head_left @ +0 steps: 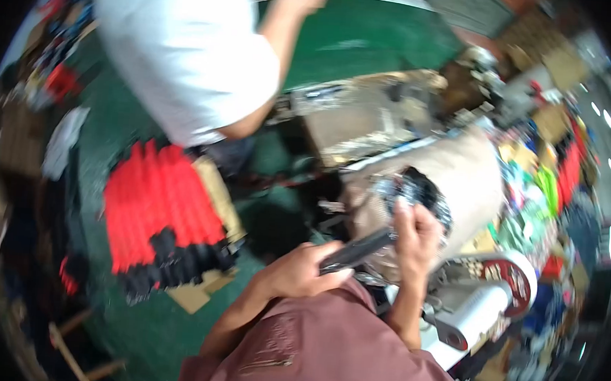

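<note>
My left hand (307, 267) is closed around the near end of a flat, dark strip-like piece (356, 253), low in front of my body. The strip slants up and right until it meets my right hand (416, 232). That hand is closed, fingers curled in, and blur hides what they pinch. Just beyond it, a black bundle (426, 190) with shiny clear plastic about it lies on a beige cloth-covered surface (472, 163). I cannot tell whether my right hand touches the bundle.
To my right stands a white machine (481, 312) with a red-and-black wheel. Red and black rolled pieces (156, 205) lie in rows on cardboard at left. A co-worker in a white shirt (188, 48) leans by a green table (380, 40). Colourful cloth (531, 199) is heaped at far right.
</note>
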A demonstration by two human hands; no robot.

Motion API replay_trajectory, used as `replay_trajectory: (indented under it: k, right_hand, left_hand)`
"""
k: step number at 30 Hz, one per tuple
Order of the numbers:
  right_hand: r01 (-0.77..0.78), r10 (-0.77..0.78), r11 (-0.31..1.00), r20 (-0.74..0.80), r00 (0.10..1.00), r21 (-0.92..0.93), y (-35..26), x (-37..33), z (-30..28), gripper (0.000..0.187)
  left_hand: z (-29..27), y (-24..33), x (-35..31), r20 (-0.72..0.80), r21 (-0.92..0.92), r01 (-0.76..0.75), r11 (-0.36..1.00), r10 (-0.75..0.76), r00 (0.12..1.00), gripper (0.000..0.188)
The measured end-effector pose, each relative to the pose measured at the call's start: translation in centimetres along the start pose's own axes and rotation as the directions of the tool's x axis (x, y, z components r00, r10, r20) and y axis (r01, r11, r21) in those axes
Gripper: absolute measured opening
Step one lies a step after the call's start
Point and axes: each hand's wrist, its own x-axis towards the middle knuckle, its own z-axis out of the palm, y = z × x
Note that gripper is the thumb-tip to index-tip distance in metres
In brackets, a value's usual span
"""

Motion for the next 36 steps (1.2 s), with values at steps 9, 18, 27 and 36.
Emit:
replay_trajectory:
  k: [9, 18, 27, 36]
  right_hand:
    - [-0.06, -0.029, 0.686, 0.11, 0.994, 0.725, 2.5, -3.0, 0.4, 0.067]
    - [0.069, 0.038, 0.517, -0.104, 0.994, 0.853, 3.6, -2.2, -0.7, 0.06]
    - [0.102, 0.072, 0.664, -0.2, 0.977, 0.741, 3.3, -4.3, -3.1, 0.031]
    - [0.077, -0.029, 0.882, -0.109, 0.994, 0.465, 3.4, -5.4, -4.6, 0.052]
  left_hand:
    - [1.9, 0.4, 3.0, -0.004, -0.094, 0.026, 0.995, -0.027, 1.0, 0.034]
    - [2.4, 1.1, 4.3, 0.359, -0.498, 0.353, 0.792, -0.182, 0.915, 0.074]
    - [4.6, 1.7, 8.2, 0.374, -0.416, 0.281, 0.865, -0.119, 0.92, 0.059]
    - [7.4, 2.8, 8.4, 0.16, -0.632, 0.145, 0.761, -0.055, 0.986, 0.036]
